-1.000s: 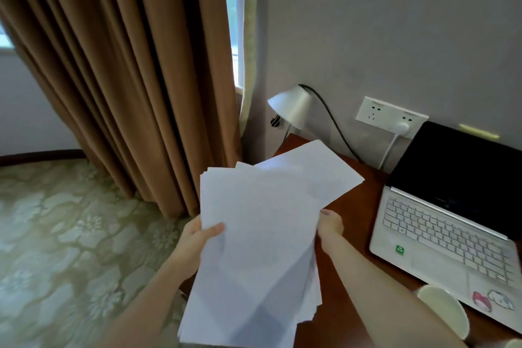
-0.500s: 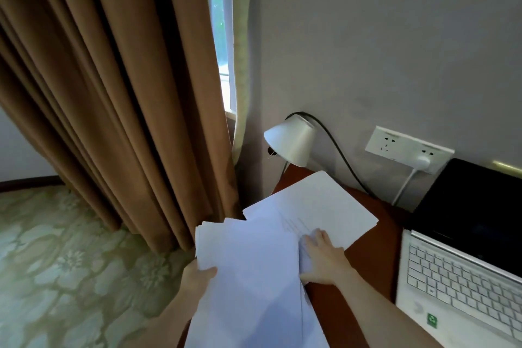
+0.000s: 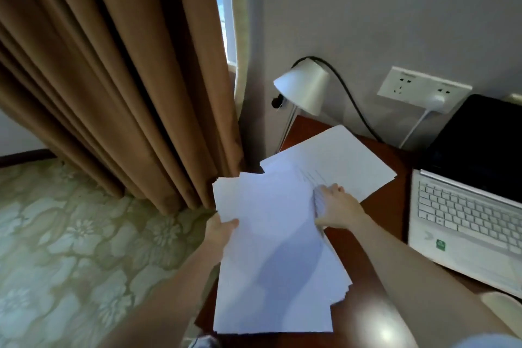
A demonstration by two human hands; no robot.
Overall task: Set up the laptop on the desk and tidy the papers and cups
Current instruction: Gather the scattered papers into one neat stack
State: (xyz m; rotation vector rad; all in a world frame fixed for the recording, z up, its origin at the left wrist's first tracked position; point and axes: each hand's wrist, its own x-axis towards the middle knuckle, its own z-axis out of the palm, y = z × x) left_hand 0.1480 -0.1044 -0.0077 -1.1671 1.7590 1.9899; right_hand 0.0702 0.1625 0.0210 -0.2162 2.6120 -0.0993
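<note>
A loose stack of white papers (image 3: 271,248) lies over the left end of the dark wooden desk (image 3: 364,257), its far sheets fanned toward the wall. My left hand (image 3: 220,230) grips the stack's left edge, thumb on top. My right hand (image 3: 336,209) holds the stack's right edge, fingers against the sheets. The white laptop (image 3: 463,223) stands open on the desk to the right, screen dark. A pale cup's rim (image 3: 500,305) shows at the lower right, partly cut off by the frame.
A white desk lamp (image 3: 305,87) stands at the desk's back left corner, its black cable running along the wall. A wall socket (image 3: 423,87) holds a white plug. Brown curtains (image 3: 113,79) hang left, above green patterned carpet (image 3: 70,248).
The papers came down from in front of me onto the desk's left end. My right hand shifted onto the stack's right edge. The view swung left and closer.
</note>
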